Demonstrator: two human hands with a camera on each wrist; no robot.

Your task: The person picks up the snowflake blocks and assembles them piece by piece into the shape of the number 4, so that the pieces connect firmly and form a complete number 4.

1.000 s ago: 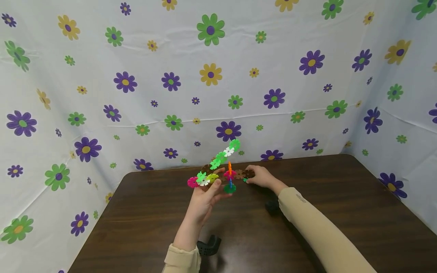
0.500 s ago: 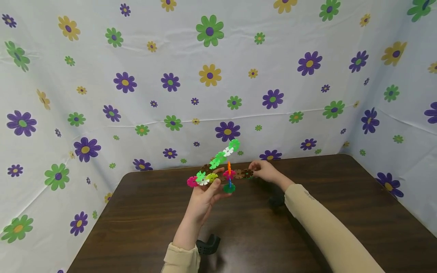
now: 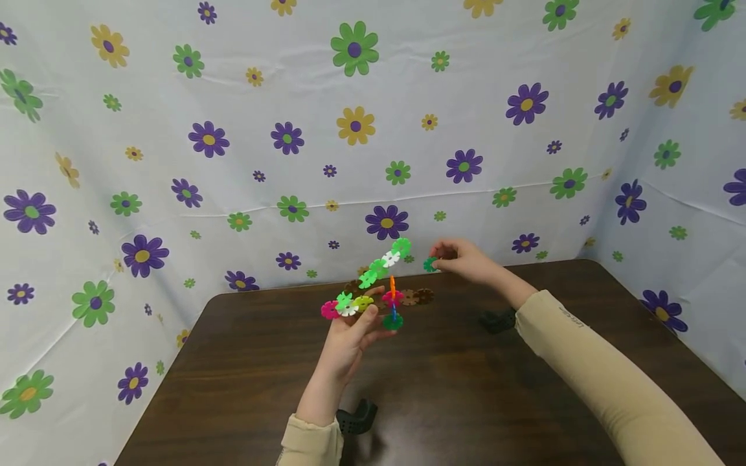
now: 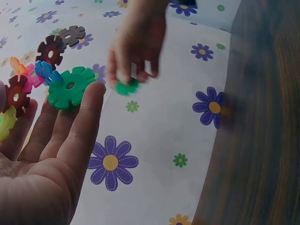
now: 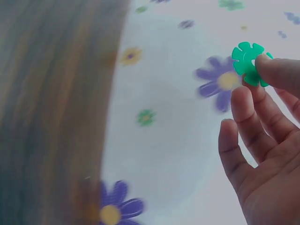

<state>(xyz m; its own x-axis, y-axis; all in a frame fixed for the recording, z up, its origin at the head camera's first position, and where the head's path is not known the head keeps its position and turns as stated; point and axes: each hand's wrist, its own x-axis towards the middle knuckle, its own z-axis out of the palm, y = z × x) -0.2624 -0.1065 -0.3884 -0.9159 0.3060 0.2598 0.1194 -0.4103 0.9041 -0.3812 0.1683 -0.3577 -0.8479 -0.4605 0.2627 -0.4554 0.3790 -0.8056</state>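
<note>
My left hand [image 3: 350,343] holds a structure of joined, notched plastic discs [image 3: 348,307], with the thumb on top. From it a row of bright green and white discs [image 3: 377,267] slants up to the right. Brown discs [image 3: 424,296] stretch out on the right side. A dark green disc [image 4: 70,87] sits by the left fingertips in the left wrist view, joined to a blue one [image 4: 48,72]. Between thumb and fingertip my right hand [image 3: 466,261] pinches a single green notched disc [image 5: 246,61], apart from the structure and a little above its brown end.
A dark wood-grain table [image 3: 245,362] lies beneath both hands. Behind it hangs a white cloth [image 3: 309,168] printed with flowers. Black devices show at the left wrist [image 3: 357,417] and under the right forearm [image 3: 495,320].
The right hand has drawn away from the brown end and risen up, carrying the green disc with it. The left hand and the structure have stayed nearly still.
</note>
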